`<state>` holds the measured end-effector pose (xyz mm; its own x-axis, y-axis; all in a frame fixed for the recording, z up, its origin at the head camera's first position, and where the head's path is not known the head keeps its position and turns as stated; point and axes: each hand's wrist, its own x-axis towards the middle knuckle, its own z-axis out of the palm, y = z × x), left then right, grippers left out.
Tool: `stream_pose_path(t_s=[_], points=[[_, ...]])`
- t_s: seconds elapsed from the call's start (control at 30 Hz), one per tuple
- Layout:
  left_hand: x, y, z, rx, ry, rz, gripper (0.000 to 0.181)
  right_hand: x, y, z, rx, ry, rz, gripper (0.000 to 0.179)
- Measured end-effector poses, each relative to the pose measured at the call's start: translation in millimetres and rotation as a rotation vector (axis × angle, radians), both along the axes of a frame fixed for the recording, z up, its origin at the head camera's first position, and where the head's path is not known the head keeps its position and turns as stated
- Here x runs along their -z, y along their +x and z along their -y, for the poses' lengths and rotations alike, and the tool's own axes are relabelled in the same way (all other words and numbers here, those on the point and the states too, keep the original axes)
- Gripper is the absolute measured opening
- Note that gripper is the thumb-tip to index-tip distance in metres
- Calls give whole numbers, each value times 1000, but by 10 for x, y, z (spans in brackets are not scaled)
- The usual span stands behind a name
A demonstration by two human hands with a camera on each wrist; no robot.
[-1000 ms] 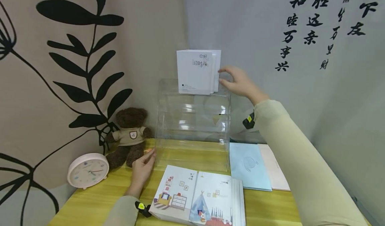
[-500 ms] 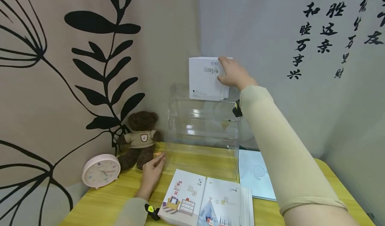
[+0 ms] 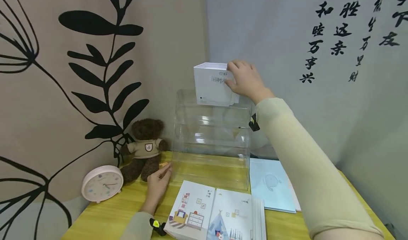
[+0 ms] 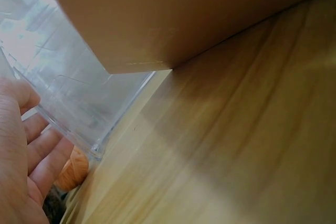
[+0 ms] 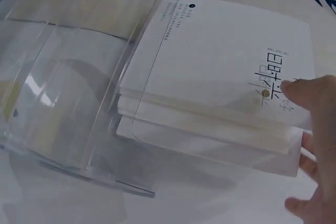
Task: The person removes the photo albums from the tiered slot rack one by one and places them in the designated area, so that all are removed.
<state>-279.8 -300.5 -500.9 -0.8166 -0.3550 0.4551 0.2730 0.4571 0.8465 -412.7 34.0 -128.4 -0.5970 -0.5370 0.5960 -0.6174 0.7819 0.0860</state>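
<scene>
A white album (image 3: 207,87) with a thick box-like body and dark Chinese lettering stands on the top tier of a clear plastic rack (image 3: 211,109). My right hand (image 3: 245,78) grips its upper right corner, thumb (image 5: 304,92) on the front cover and fingers behind. The album leans toward me, so its top rim shows. Layered white edges appear along its side in the right wrist view. Low at the rack's left side, my left hand (image 3: 157,185) pinches the clear side panel (image 4: 58,119) between thumb and fingers.
Albums with illustrated covers (image 3: 191,208) lie in front of the rack. A blue notebook (image 3: 271,187) lies right of it. To the left sit a brown teddy bear (image 3: 146,148) and a pink clock (image 3: 102,183). An orange yarn ball (image 4: 73,170) is by the rack's corner.
My right hand has gone from beside the album to gripping its upper corner, and the album's top has tipped toward me. My left hand stays at the rack; the head view has shifted slightly.
</scene>
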Motion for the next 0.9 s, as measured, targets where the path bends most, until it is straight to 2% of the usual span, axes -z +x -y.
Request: stream_pose_path(t_s=[0.2, 0.33, 0.47, 0.57, 0.7, 0.9], points=[[-19, -5, 20, -26, -2, -27, 29, 9, 138, -5, -107, 111, -109, 29], [-22, -17, 31, -60, -15, -20, 28, 74, 212, 31, -186, 232, -99, 45], [-25, -17, 29, -67, -25, -4, 28, 223, 252, 83, -242, 327, -80, 59], [-29, -13, 16, -60, -25, -6, 29, 361, 260, 99, -244, 364, -93, 59], [-19, -12, -16, -51, -23, -5, 28, 530, 278, 96, -218, 371, -174, 60], [-11, -44, 8, -45, -28, 2, 29, 655, 287, 116, -240, 346, -284, 60]])
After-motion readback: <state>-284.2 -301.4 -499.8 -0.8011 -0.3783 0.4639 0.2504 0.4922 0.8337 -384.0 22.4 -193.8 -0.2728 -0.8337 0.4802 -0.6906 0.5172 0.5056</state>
